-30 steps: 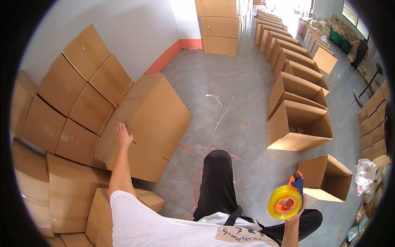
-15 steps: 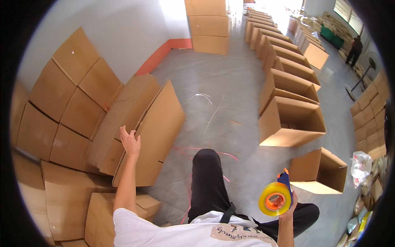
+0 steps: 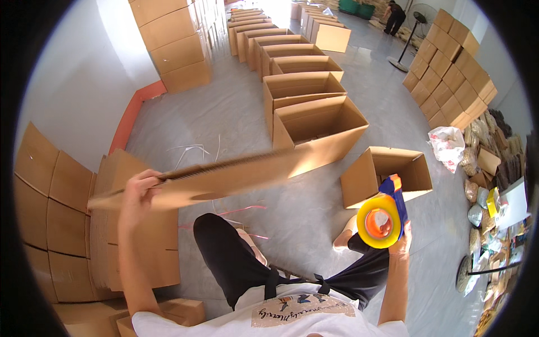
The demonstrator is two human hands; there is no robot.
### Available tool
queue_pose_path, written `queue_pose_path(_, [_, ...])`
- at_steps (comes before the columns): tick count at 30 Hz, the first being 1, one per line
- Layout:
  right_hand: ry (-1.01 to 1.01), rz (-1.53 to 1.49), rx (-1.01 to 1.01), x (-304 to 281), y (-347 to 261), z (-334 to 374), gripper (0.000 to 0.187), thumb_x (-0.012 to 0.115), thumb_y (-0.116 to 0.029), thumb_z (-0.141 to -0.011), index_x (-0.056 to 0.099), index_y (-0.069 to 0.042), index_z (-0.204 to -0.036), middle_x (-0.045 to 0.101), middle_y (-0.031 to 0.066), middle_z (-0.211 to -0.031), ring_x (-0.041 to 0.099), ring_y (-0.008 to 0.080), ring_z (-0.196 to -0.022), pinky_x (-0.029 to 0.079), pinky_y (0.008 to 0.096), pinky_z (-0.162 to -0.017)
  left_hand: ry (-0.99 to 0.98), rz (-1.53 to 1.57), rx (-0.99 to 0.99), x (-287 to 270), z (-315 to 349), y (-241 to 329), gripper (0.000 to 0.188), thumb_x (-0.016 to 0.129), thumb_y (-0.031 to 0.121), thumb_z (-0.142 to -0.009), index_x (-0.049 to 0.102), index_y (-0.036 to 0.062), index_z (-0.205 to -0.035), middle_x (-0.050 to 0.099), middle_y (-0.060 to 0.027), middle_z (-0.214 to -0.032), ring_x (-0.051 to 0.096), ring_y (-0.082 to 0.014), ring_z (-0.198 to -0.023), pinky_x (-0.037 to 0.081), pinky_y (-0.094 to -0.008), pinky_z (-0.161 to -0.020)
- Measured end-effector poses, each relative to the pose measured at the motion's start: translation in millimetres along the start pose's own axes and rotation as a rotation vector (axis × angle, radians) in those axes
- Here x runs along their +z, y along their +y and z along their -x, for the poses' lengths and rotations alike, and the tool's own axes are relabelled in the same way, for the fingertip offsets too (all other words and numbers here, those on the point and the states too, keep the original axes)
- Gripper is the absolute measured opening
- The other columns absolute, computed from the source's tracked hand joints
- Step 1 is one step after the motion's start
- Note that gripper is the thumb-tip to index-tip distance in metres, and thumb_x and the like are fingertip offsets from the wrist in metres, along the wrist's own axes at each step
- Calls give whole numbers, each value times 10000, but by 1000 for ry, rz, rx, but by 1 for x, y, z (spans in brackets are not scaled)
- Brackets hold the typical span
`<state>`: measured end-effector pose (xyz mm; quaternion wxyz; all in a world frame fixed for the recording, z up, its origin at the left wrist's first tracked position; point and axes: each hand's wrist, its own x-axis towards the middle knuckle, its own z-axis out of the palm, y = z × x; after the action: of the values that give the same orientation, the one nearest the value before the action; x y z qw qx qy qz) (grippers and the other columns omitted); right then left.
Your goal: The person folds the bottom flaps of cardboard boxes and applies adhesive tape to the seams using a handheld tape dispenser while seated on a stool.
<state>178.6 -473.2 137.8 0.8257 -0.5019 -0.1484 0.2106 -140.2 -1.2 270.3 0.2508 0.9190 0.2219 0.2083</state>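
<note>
On grey floor (image 3: 185,115), an open box (image 3: 331,147) rightward beyond the left hand (image 3: 141,190) could be struck if cardboard (image 3: 230,181) pinched there is overswung, a tape dispenser (image 3: 396,218) being clasped by the right hand (image 3: 402,242).

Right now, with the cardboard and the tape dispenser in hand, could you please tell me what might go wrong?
The flat cardboard, gripped near one end by the left hand alone while the right hand holds the tape dispenser, might tip or twist. Its far end overlaps the row's front box in this view, so it could bump it, though contact can't be judged. Pink strips beside the left foot might snag a step.
</note>
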Motion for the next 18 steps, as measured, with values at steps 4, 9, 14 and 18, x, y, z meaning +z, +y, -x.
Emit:
queue_pose_path(4, [59,90,-73,2,-22,-2,610,688,-420,-727,490,25,-1095,600,116,-816,591,194,-673,495,294,-660,-228,-43,457,71,-41,14,166,535,-82,-642,620,9,-750,594,-58,-827,530,-232,-712,420,-319,-686])
queue_pose_path(9, [-24,397,197,47,-15,-16,491,791,-204,-628,560,19,-1000,601,45,-838,580,113,-712,473,252,-661,-554,-44,566,208,-53,14,84,620,167,-723,643,90,-748,591,-7,-1002,481,-212,-1047,228,-449,-1023])
queue_pose_path(14, [-135,1160,70,58,63,-9,623,832,-311,-573,532,34,-996,624,107,-833,609,179,-745,480,286,-684,-316,-7,298,276,-20,35,206,561,283,-794,645,96,-770,373,-48,-1341,203,-275,-1305,43,-542,-1052])
queue_pose_path(18, [-231,1178,160,84,74,7,816,813,-511,-476,519,30,-1011,603,171,-904,599,297,-829,467,353,-736,-110,21,53,299,-6,54,118,563,190,-774,635,112,-826,43,-103,-1483,-32,-389,-1344,-4,-584,-1027])
